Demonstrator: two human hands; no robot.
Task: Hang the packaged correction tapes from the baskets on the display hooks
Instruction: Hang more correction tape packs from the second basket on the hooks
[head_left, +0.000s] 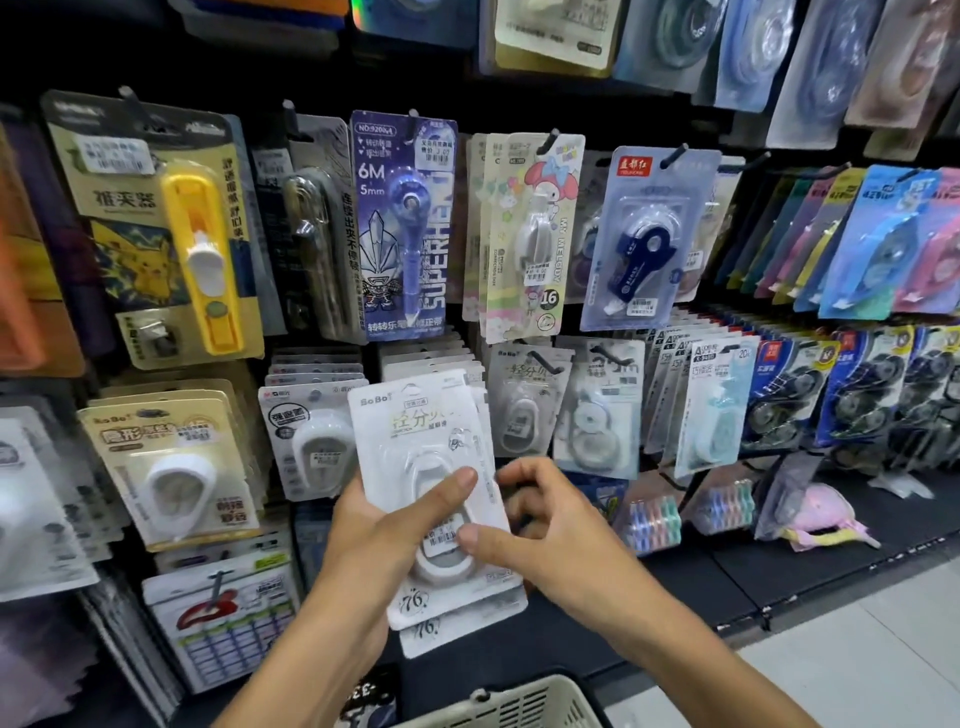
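A small stack of white packaged correction tapes (415, 431) is held upright in front of the display wall, centre of view. My left hand (379, 525) grips the stack from the left, thumb across the front blister. My right hand (540, 525) pinches the stack's right edge, thumb on the front, fingers curled behind. Just right of the stack a black display hook (545, 361) carries matching white packs (524, 400). The cream basket (514, 704) shows only its rim at the bottom edge, below my forearms.
The wall is crowded with hung stationery packs: a yellow clip pusher (200, 260) at left, a blue pen-style tape (405, 223), a navy tape (647, 244). A dark shelf (779, 566) at lower right holds tape rolls and a pink item (821, 514). Light floor lies at bottom right.
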